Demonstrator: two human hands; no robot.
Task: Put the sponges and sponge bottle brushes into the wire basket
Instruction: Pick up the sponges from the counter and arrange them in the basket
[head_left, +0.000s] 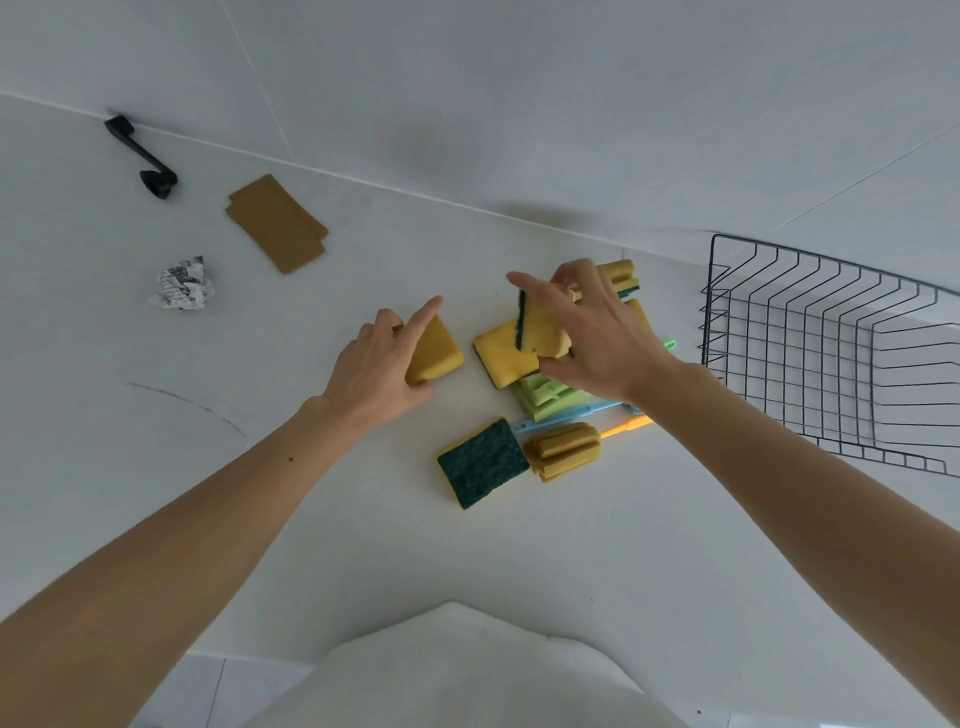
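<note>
Sorting of sponges on a white counter (519, 561), basket not yet loaded. Right hand (597, 332) raised above the pile, pinching 1 yellow sponge with a dark green scouring face (540, 327) on edge between thumb and fingers; held clear of the rest, presumably for carrying toward the wire basket (831, 353), open and empty at far right, near the pile but apart from it. Left hand (384, 364) flat on the counter, curled around a second yellow sponge (436, 351), index finger extended; grip apparently forming, not yet lifted. Below the raised sponge, another yellow sponge (498, 358) lying flat, overlapping a light green brush head (545, 395). Nearer the body, 1 sponge lying green side up (480, 462), touching the ochre foam head of a bottle brush (563, 449) with a yellow handle (626, 426); a blue handle (571, 415) crossing just behind. Further sponge pieces (621, 275) partly hidden behind the right hand. Unrelated: brown sheets (275, 223), crumpled paper (182, 286), black handle (143, 156) at far left.
</note>
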